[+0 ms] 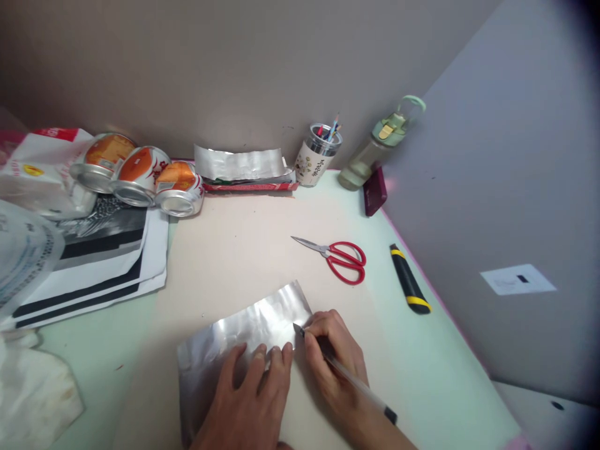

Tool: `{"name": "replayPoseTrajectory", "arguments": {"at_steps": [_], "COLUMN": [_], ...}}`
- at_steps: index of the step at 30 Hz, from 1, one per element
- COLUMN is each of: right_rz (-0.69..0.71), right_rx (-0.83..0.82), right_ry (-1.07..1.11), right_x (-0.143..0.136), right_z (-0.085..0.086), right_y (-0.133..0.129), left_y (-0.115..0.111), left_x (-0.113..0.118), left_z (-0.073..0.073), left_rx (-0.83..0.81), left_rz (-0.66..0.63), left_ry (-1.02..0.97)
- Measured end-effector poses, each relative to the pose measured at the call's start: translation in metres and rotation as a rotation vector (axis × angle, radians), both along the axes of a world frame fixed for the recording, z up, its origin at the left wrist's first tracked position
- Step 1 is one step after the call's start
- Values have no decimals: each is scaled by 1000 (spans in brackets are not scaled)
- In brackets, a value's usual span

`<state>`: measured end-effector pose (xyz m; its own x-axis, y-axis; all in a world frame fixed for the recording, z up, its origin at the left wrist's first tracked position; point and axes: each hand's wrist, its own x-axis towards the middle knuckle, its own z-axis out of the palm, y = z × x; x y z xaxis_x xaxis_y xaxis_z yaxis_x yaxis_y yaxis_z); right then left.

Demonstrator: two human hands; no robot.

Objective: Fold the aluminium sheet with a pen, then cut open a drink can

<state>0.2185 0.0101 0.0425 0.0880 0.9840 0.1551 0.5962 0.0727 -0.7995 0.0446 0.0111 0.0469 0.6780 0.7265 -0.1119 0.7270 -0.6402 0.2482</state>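
A sheet of thin silvery metal (267,315) lies on the pale mat at the front of the table, its surface slightly wrinkled. My left hand (250,397) rests on it with the fingers spread, pressing near its lower middle. At the sheet's right end, my right hand (335,359) grips a pen (356,382) with a clear barrel and black cap end. The pen's tip points at the metal near its right edge; whether it touches cannot be made out. Beyond the sheet lie scissors (344,259) with red handles, pointing left.
A black and yellow utility knife (409,281) lies at the right. Along the back stand a pen holder (316,156), a green bottle (375,150) and curved metal pieces (241,164). Drink cans (138,175), papers (98,262) and a white cloth (37,394) are at the left.
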Motion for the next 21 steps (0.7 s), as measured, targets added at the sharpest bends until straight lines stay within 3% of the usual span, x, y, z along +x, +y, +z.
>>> {"name": "replayPoseTrajectory", "arguments": {"at_steps": [21], "right_rz": [-51], "right_rx": [23], "right_ry": [11], "right_x": [1], "right_z": [1], "right_y": [-2], "left_y": [-3], "left_x": [3], "left_z": [0], "left_rx": [14], "left_rz": [50], "left_ry": [-14]}}
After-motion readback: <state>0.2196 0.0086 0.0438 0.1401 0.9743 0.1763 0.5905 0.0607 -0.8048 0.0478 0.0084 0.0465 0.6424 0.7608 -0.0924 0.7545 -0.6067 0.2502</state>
